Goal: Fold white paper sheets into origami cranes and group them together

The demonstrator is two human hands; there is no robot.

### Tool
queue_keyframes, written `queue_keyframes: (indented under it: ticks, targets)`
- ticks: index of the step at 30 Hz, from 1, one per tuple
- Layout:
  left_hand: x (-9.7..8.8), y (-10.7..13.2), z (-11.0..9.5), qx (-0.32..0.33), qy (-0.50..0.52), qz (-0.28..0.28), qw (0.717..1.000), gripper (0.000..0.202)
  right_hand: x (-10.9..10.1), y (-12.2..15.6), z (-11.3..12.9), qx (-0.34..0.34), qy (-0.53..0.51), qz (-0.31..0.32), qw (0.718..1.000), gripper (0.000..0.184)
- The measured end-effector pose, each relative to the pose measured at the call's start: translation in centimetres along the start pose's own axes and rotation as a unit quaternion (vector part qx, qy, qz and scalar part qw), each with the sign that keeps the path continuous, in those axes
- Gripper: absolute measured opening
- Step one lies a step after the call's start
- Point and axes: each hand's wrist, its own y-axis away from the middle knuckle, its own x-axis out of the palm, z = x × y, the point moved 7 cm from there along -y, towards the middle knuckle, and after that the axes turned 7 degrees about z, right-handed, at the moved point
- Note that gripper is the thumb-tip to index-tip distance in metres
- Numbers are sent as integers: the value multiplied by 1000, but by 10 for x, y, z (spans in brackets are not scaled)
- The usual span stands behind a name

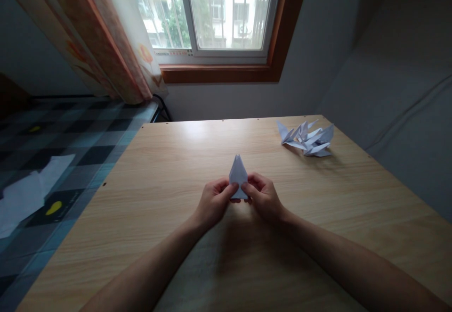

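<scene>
A small folded piece of white paper [238,171], kite-like with a split point at its top, is held over the middle of the wooden table [169,161]. My left hand [216,200] pinches its lower left side, thumb on the front face. On the lower right side my right hand [264,196] grips it the same way. The fingers behind the paper are partly hidden. At the far right of the table lies a pile of white folded paper cranes [310,137], apart from both hands.
Left of the table is a bed with a checked cover [95,135], with loose white paper sheets [26,199] on it. A curtain [102,34] hangs by the barred window [226,15] at the back. A wall [399,81] runs along the table's right side.
</scene>
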Motion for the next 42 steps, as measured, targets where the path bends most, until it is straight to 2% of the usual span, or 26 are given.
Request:
queue_keyframes:
  ticks: [3, 8, 11, 15, 20, 24, 28, 33, 37, 42]
  targets:
    - [0, -1, 3, -5, -13, 2, 1000, 39, 0, 1, 4, 11, 27, -2, 1000, 30]
    - [-10, -1, 5, 30, 27, -67, 997, 32, -1, 1, 8, 24, 52, -10, 998, 33]
    - [-16, 0, 4, 49, 29, -98, 994, 31, -1, 1, 2, 29, 21, -9, 999, 30]
    - [-22, 0, 0, 58, 0, -122, 991, 33, 5, 0, -5, 37, -13, 13, 999, 38]
    - [-22, 3, -1, 63, -23, -164, 984, 32, -2, 1, 0, 17, 36, -52, 998, 35]
    - [-10, 4, 0, 53, -92, -103, 989, 32, -9, 6, 4, -4, 85, -93, 992, 33]
    - [-5, 4, -1, 38, -118, -71, 990, 36, -1, 7, 7, -30, 124, -51, 991, 32]
    - [-1, 1, -5, 48, -76, -42, 995, 38, 5, 6, 12, -100, 132, -12, 986, 24]
    - [-1, -1, -2, 44, -23, -33, 998, 37, 5, 3, 1, -69, 50, 16, 996, 25]
    - [-9, -3, 2, 36, 19, -62, 997, 33, 2, 0, -5, -31, -12, 11, 999, 32]
